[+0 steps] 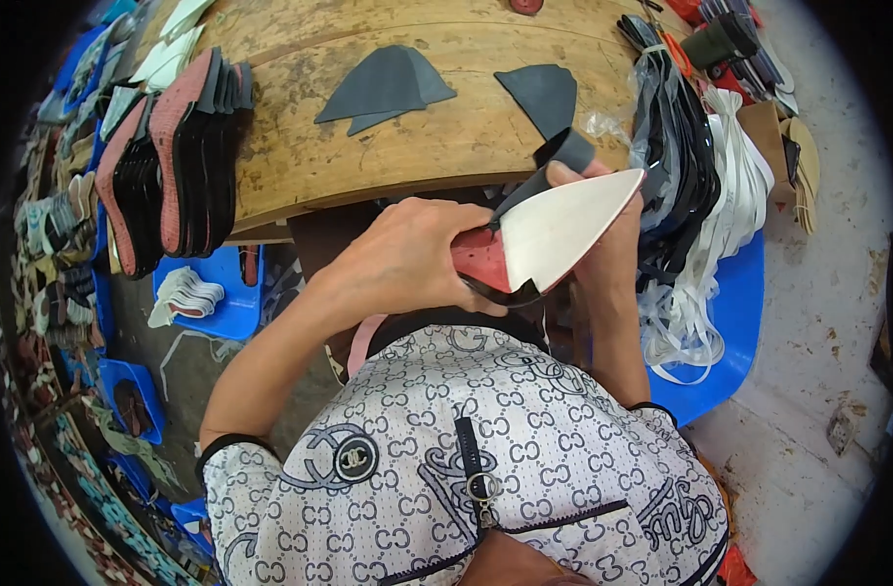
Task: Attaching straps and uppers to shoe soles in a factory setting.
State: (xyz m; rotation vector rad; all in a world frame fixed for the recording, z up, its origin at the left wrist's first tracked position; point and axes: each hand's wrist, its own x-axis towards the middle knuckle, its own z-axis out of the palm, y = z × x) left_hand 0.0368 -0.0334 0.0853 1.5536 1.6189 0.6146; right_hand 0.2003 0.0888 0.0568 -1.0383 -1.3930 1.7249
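In front of my body, both hands hold a pointed shoe insole (568, 227) with a white front part and a reddish rear part. My left hand (407, 254) is closed round the reddish end, thumb and fingers on its edges. My right hand (612, 239) grips it from behind, near the pointed tip. Its thumb presses a dark strip (566, 149) that runs along the insole's far edge toward my left thumb. The right fingers are mostly hidden behind the insole. Dark grey curved pieces (373, 83) lie on the table beyond, with another dark grey piece (544, 93) nearer the strip.
A wooden table (280, 166) curves across the front. Stacked insoles (178, 156) overhang its left edge. Black straps (669, 127) and white straps (734, 176) hang at the right, over a blue plastic surface (744, 303). White pieces (187, 293) rest in a blue tray (236, 317) below left.
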